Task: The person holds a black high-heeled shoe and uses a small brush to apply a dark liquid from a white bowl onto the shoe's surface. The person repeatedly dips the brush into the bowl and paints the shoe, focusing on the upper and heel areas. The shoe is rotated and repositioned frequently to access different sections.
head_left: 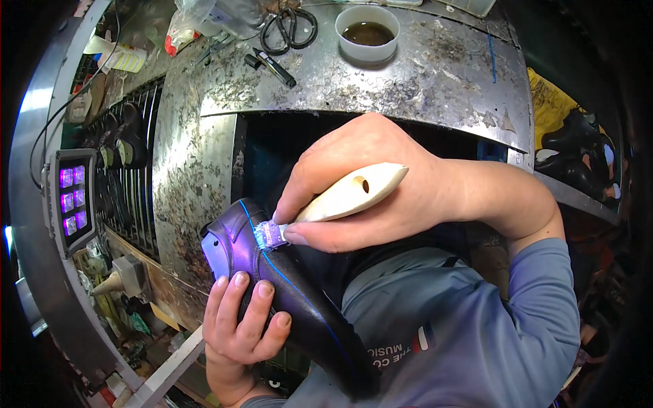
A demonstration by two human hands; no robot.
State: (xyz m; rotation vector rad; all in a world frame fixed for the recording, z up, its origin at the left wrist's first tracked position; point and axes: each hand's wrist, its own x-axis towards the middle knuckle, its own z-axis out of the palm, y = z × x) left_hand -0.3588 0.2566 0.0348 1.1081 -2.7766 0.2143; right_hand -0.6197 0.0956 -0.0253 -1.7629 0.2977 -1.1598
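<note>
A black shoe upper (299,289) leans across my lap, its paler end up and to the left. Along its side runs a thin, glowing blue line. My left hand (248,318) supports it from the lower left, fingers curled against its side. Between the thumb and fingers of my right hand (371,160) is a flat brush (350,195) with a pale wooden handle that has a hole in it. The bristles touch the shoe right at the blue line. The far end of the shoe runs down against my grey shirt.
A lamp (73,202) with purple-lit cells stands at the left. On the stained metal bench (435,88) are a bowl (367,35) of dark liquid, black-handled scissors (289,30) and a black marker (275,68). Dark shoes (578,153) lie at the right, others on a rack (129,177).
</note>
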